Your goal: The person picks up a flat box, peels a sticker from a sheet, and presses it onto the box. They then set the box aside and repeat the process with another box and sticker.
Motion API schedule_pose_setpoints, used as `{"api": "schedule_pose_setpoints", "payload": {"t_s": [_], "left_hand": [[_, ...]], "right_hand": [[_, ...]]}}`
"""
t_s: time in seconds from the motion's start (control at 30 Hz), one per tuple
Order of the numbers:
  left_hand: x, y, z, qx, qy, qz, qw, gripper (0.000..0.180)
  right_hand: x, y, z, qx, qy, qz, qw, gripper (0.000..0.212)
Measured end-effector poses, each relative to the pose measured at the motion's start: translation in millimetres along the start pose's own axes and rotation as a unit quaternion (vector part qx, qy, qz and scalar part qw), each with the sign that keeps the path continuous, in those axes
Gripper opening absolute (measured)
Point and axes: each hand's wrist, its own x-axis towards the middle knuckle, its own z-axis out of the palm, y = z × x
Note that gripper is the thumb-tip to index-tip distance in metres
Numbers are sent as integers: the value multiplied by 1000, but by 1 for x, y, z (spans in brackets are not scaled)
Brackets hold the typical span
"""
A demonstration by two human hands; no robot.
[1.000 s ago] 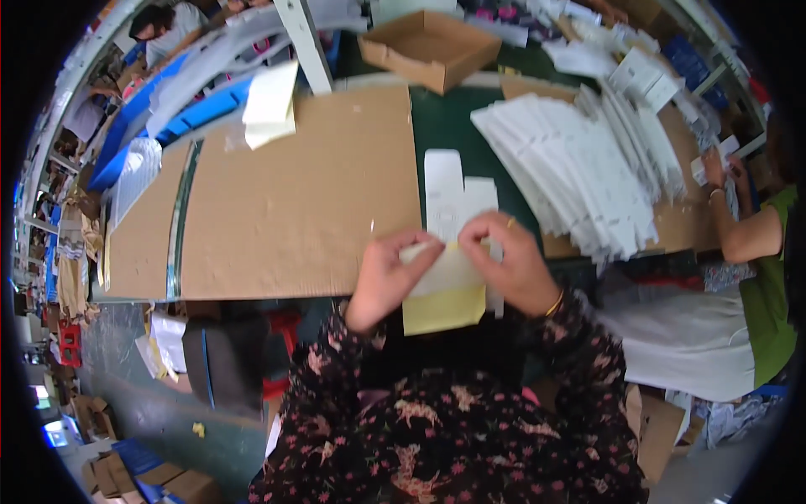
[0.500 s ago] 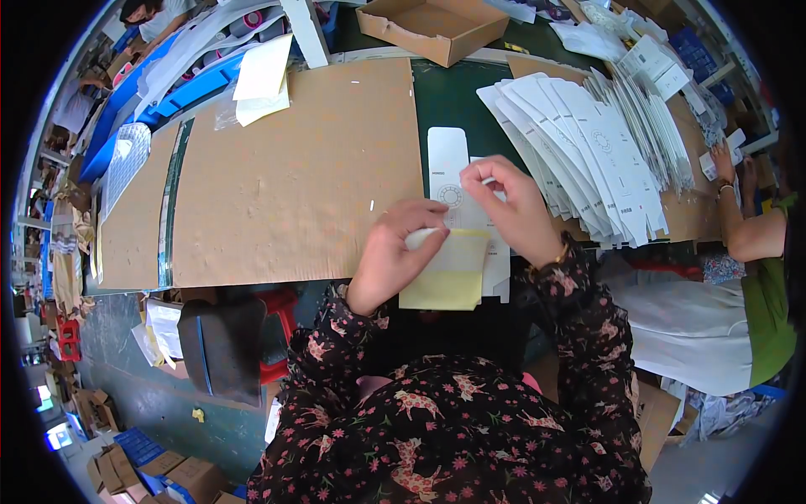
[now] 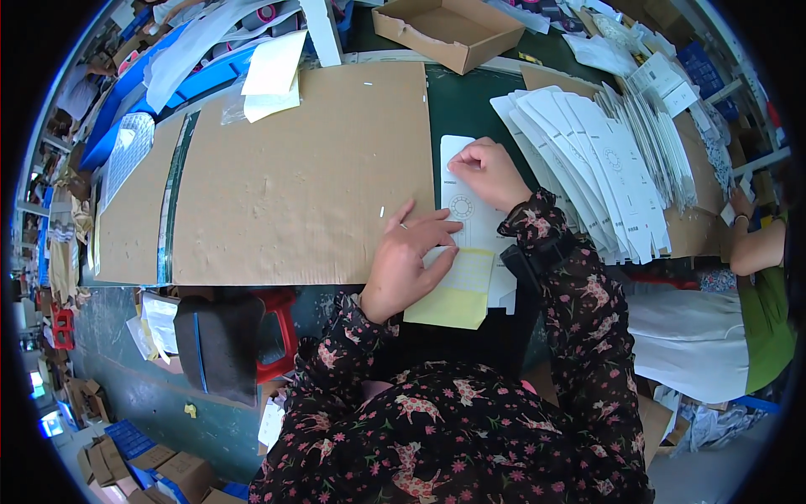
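Note:
A flat white carton blank (image 3: 463,172) with a printed ring lies on the green tabletop before me, its lower part reaching past the table's near edge. On its lower part is a sheet of labels (image 3: 460,290), pale above and yellow below. My left hand (image 3: 409,262) is at the sheet's upper left corner, fingers spread, with the thumb over the sheet and fingertips near the printed ring. My right hand (image 3: 491,174) is over the blank's upper end, thumb and forefinger pinched together. Whatever is between those fingertips is too small to make out.
Fanned white carton blanks (image 3: 588,168) are stacked to the right. A brown cardboard sheet (image 3: 302,185) covers the left of the table, with paper sheets (image 3: 274,71) at its far edge. An open cardboard tray (image 3: 449,34) stands behind. Another person's arm (image 3: 751,252) is at far right.
My right hand has moved up the blank to its far end, away from the left hand. The left hand's fingers have spread more. The whole view has shifted slightly.

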Motion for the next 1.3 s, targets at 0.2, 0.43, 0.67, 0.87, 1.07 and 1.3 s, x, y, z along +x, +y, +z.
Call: {"api": "schedule_pose_setpoints", "payload": {"t_s": [0.2,0.43,0.67,0.87,1.07,1.3], "left_hand": [[3,3,-1,7,12,9,1000,6],[0,3,0,11,14,5,1000,6],[4,3,-1,15,9,1,1000,6],[4,6,-3,3,22,11,1000,7],[-16,16,-5,-33,64,-48,996,9],[-22,28,-4,20,34,-50,998,6]], "right_hand": [[5,2,2,7,14,10,1000,15],[4,0,11,2,25,22,999,14],[7,-8,4,-12,43,29,999,14],[-29,-20,-17,97,118,-2,988,17],[-165,-69,-52,-164,112,101,975,25],[-221,-52,-16,133,51,214,966,21]]}}
